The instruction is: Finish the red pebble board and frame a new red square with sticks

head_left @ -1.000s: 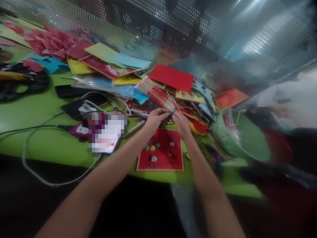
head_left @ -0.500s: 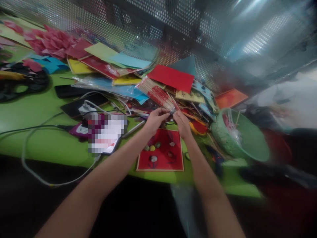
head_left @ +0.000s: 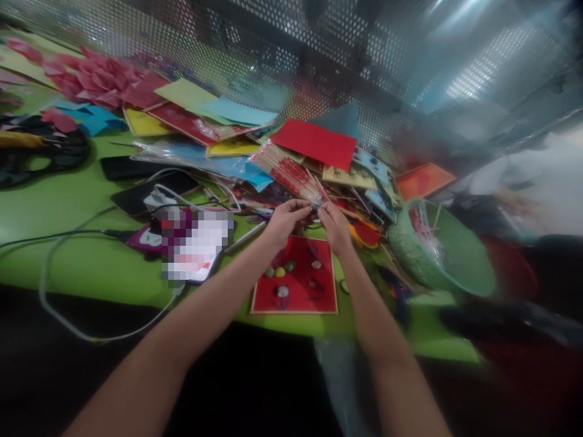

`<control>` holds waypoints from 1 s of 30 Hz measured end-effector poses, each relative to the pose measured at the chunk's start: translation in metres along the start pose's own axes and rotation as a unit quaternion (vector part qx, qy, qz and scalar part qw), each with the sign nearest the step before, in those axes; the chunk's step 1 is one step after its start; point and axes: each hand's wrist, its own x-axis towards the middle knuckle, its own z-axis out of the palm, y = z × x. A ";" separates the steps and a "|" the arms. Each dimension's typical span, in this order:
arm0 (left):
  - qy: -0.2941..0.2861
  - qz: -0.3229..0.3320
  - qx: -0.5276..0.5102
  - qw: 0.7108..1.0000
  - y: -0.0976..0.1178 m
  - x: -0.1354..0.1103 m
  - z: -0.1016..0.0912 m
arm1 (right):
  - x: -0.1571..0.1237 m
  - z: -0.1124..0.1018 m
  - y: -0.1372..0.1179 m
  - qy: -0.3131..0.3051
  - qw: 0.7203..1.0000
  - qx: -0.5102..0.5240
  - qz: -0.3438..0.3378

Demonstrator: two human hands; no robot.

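My left hand [head_left: 288, 220] and my right hand [head_left: 334, 223] meet at the fingertips above the far edge of a red card [head_left: 296, 273]. Between them is a small greyish object [head_left: 314, 207], too small and blurred to name. Both hands have their fingers closed in a pinch around it. The red card lies flat below, with several pebble-like pieces and dark drawn marks on it. Right behind my fingers lies a bundle of red-tipped wooden sticks [head_left: 291, 173] in clear plastic.
A green bowl [head_left: 473, 261] with plastic-wrapped things stands tilted at the right. Coloured paper sheets [head_left: 314, 142] pile up along the back. At the left are a lit phone [head_left: 198, 249], a purple power strip [head_left: 152, 240], cables and a black tray [head_left: 68, 152].
Almost nothing differs. My fingertips have shifted very slightly around the small greyish object, while the red card and everything else stay in place.
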 end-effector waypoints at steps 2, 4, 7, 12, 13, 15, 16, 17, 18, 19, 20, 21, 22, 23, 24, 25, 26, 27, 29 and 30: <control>0.000 -0.004 0.002 1.000 0.000 0.000 0.000 | -0.001 -0.002 -0.001 -0.001 0.998 -0.064 -0.029; -0.006 0.008 0.019 1.000 -0.001 0.000 0.000 | -0.001 -0.004 -0.001 -0.005 0.990 -0.132 -0.056; -0.027 0.042 0.075 0.996 -0.002 0.001 -0.002 | -0.001 -0.006 0.002 -0.007 0.974 -0.203 -0.098; -0.039 0.090 0.188 0.977 -0.004 0.006 -0.006 | -0.001 -0.004 0.004 0.002 0.945 -0.295 -0.141; -0.038 0.095 0.196 0.975 -0.004 0.006 -0.007 | -0.001 -0.004 0.003 0.002 0.940 -0.309 -0.146; -0.032 0.099 0.199 0.974 -0.003 0.008 -0.008 | -0.002 -0.004 0.000 -0.004 0.931 -0.331 -0.154; -0.029 0.098 0.194 0.976 -0.003 0.008 -0.009 | -0.002 -0.004 -0.002 -0.010 0.927 -0.339 -0.158; -0.027 0.095 0.187 0.977 -0.003 0.008 -0.009 | -0.003 -0.004 -0.003 -0.015 0.924 -0.346 -0.161; -0.027 0.091 0.180 0.979 -0.003 0.008 -0.010 | -0.003 -0.003 -0.004 -0.020 0.922 -0.351 -0.163; -0.028 0.087 0.174 0.980 -0.003 0.008 -0.010 | -0.003 -0.003 -0.005 -0.023 0.920 -0.355 -0.164; -0.030 0.085 0.170 0.981 -0.003 0.008 -0.010 | -0.003 -0.003 -0.005 -0.024 0.919 -0.358 -0.164; -0.032 0.083 0.167 0.982 -0.003 0.008 -0.010 | -0.003 -0.003 -0.005 -0.025 0.918 -0.360 -0.163; -0.034 0.082 0.164 0.983 -0.003 0.009 -0.011 | -0.003 -0.002 -0.004 -0.026 0.919 -0.360 -0.161; -0.035 0.081 0.160 0.983 -0.003 0.009 -0.011 | -0.003 -0.002 -0.003 -0.027 0.919 -0.359 -0.160; -0.037 0.081 0.156 0.984 -0.003 0.009 -0.011 | -0.003 -0.002 -0.003 -0.028 0.921 -0.356 -0.158; -0.039 0.081 0.151 0.985 -0.003 0.009 -0.011 | -0.003 -0.002 -0.002 -0.030 0.922 -0.353 -0.156; -0.041 0.080 0.147 0.985 -0.003 0.009 -0.011 | -0.002 -0.001 -0.001 -0.033 0.923 -0.350 -0.155; -0.042 0.080 0.145 0.985 -0.003 0.009 -0.011 | -0.002 -0.002 -0.001 -0.035 0.925 -0.347 -0.153; -0.043 0.080 0.144 0.985 -0.003 0.009 -0.011 | -0.002 -0.002 0.000 -0.038 0.926 -0.344 -0.151; -0.043 0.082 0.145 0.985 -0.003 0.010 -0.011 | -0.002 -0.002 0.000 -0.039 0.926 -0.343 -0.152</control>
